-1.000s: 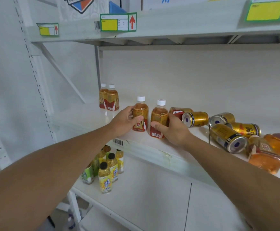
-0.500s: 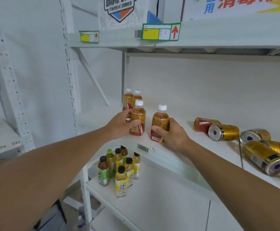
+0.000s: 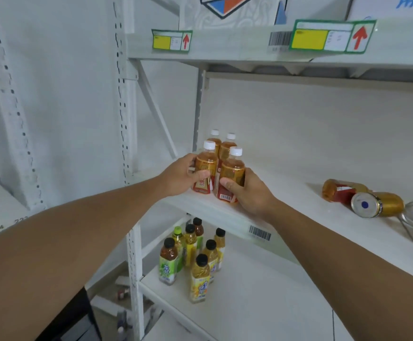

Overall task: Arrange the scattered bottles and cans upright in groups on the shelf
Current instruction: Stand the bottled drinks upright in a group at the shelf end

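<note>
With both arms extended toward the left end of the middle shelf (image 3: 298, 207), we hold one amber bottle in each hand. Our left hand (image 3: 179, 178) grips the left bottle (image 3: 206, 168), thumb across its red label. Our right hand (image 3: 249, 193) wraps the right bottle (image 3: 232, 175), thumb on the lower label near the barcode. Both bottles are upright, white caps up, bases at the shelf surface, just beside each other. Directly behind them stand two more upright bottles (image 3: 222, 146) of the same type; whether the front pair touches them, we cannot tell.

Well apart to the right, a bottle on its side (image 3: 340, 191) lies against a gold can (image 3: 377, 205), also on its side. Further cans lie at the right edge, partly cut off.

On the lower shelf (image 3: 262, 303), a cluster of black-capped bottles (image 3: 195, 254) stands upright.
</note>
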Motion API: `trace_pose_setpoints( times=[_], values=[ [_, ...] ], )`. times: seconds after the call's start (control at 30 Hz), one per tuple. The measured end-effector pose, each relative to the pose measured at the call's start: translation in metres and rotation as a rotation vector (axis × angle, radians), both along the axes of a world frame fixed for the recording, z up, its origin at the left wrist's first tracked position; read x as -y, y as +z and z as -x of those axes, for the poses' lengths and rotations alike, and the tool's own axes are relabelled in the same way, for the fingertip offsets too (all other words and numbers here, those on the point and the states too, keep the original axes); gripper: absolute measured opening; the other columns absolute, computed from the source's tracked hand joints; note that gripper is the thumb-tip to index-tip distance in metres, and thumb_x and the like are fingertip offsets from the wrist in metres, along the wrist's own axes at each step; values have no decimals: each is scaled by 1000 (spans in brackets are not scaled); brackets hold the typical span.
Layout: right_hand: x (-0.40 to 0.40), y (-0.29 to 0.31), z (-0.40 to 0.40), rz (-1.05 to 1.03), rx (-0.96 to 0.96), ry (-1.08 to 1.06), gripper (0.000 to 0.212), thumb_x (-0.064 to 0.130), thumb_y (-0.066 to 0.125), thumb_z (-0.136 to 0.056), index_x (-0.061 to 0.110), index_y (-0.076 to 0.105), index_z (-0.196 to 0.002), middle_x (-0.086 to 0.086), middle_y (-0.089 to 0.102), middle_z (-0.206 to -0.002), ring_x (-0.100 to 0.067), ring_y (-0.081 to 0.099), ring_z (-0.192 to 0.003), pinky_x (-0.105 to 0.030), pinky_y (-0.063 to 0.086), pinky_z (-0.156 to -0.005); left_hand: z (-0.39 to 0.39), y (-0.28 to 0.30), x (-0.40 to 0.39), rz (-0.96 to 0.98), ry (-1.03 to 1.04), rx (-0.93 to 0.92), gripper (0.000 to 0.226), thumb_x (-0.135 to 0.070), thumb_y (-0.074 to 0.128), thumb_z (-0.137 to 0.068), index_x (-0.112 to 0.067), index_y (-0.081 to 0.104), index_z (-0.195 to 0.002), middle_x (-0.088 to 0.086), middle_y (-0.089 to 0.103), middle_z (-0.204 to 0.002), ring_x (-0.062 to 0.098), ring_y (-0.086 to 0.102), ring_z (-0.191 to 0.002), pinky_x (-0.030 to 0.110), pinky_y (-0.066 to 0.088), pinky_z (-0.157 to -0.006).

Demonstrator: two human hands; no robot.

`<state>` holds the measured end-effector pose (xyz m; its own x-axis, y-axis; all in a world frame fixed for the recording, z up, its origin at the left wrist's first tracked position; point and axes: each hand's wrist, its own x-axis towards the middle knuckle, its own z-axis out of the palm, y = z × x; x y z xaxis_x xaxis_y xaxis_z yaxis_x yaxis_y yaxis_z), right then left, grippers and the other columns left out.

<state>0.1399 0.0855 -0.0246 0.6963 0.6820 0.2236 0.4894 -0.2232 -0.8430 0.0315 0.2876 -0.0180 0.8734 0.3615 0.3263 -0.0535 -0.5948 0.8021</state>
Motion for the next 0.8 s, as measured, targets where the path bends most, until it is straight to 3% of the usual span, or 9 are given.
trace_pose_setpoints(
  times=[0.1, 0.3, 0.4, 0.53, 0.7, 0.8],
  values=[
    [-15, -1, -3, -12, 14, -14, 54, 46, 69, -102, 24, 51, -148, 5, 70, -132, -17, 67, -116, -37, 53, -101, -4, -1, -11, -1, 4, 0, 48, -34, 69, -101, -27, 50, -144, -7, 62, -130, 19, 62, -127, 44, 55, -105],
    [-39, -3, -3, -30, 9, -18, 54, 45, 68, -102, 24, 51, -148, 4, 69, -133, -17, 66, -117, -39, 52, -106, -17, -6, -30, -46, 38, -4, 39, -39, 65, -103, -30, 51, -139, -9, 62, -130, 13, 60, -123, 38, 53, -105],
    [-47, -2, -8, -26, 18, -19, 57, 46, 68, -102, 23, 49, -150, 3, 69, -136, -19, 66, -119, -39, 51, -105, -24, -7, -39, -41, 64, -9, 46, -40, 64, -104, -26, 50, -145, -7, 62, -133, 15, 59, -125, 39, 52, -105],
    [-56, -6, -18, -56, 34, -51, 58, 47, 69, -101, 23, 49, -150, 3, 68, -134, -16, 64, -113, -30, 47, -94, -33, -14, -48, -20, 87, 6, 50, -42, 61, -105, -25, 47, -150, -10, 62, -130, 12, 61, -120, 22, 49, -88],
    [-70, -10, -30, -87, 62, -97, 57, 46, 71, -100, 22, 53, -148, 4, 68, -131, -18, 66, -117, -26, 50, -93, -47, -17, -57, -18, 115, 37, 49, -42, 58, -107, -23, 46, -151, -8, 62, -131, 12, 61, -116, 28, 47, -94],
    [-77, -11, -37, -83, 47, -134, 55, 46, 74, -98, 19, 59, -143, -7, 62, -137, -23, 67, -117, -39, 55, -105, -53, -17, -61, -45, 133, 38, 34, -42, 58, -106, -27, 54, -136, -12, 60, -121, 0, 64, -101, 28, 48, -93]
  ],
)
